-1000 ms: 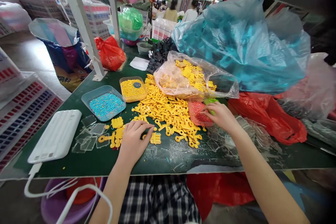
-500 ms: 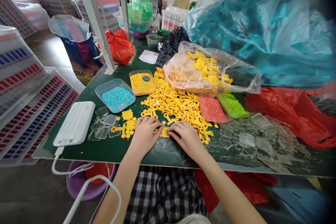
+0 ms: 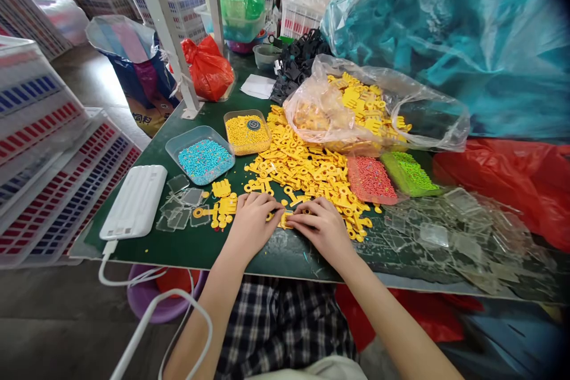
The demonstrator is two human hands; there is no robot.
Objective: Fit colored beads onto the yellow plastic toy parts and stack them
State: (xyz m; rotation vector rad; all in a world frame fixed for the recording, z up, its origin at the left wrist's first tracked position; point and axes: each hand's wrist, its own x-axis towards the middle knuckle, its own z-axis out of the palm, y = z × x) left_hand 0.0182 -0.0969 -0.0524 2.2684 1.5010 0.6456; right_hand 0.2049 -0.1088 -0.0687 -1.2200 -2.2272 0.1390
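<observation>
Between my two hands, low over the green table, is a small yellow plastic piece (image 3: 285, 219) with a row of tiny coloured bits along its upper part. My left hand (image 3: 255, 218) pinches it from the left, thumb and forefinger together. From the right, my right hand (image 3: 321, 224) has its closed fingertips on the same piece. Just beyond my hands spreads a heap of yellow plastic pieces (image 3: 303, 169). A smaller group of yellow parts (image 3: 225, 205) lies left of my left hand.
Trays of blue beads (image 3: 203, 159), yellow beads (image 3: 246, 133), red beads (image 3: 373, 178) and green beads (image 3: 412, 173) surround the heap. Clear plastic squares (image 3: 434, 236) lie right. A white power bank (image 3: 134, 202) with a cable sits left. A large blue bag (image 3: 445, 53) fills the back right.
The view has shifted slightly, so the table contents appear a little farther right and higher. Both hands stay at the small yellow piece; the right fingers have bunched closer together.
</observation>
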